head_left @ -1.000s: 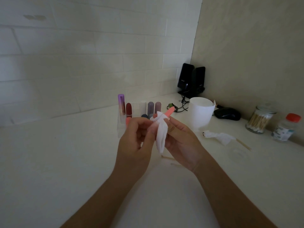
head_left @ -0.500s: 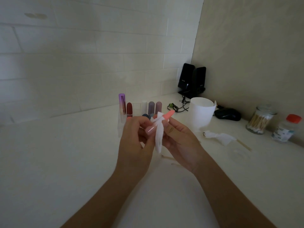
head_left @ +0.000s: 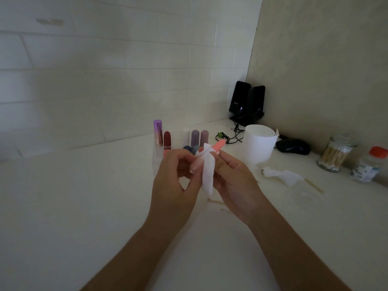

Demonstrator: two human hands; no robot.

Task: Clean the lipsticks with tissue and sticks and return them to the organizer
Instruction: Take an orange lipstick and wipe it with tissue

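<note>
Left hand (head_left: pixel 174 179): I see it pinching the tissue (head_left: pixel 207 173) round the lipstick (head_left: pixel 219 144).
Right hand (head_left: pixel 235 181): grips the lipstick's base, coral tip showing.
Organizer (head_left: pixel 156 162): just far of the hands, capped lipsticks (head_left: pixel 167 139) standing inside.
Progress: I judge mid-wipe; this lipstick awaits capping and return.
Used tissue (head_left: pixel 281 175): lies right.

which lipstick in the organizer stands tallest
The purple-capped lipstick at the row's left end; its top rises above the dark red one beside it and every other.
</note>
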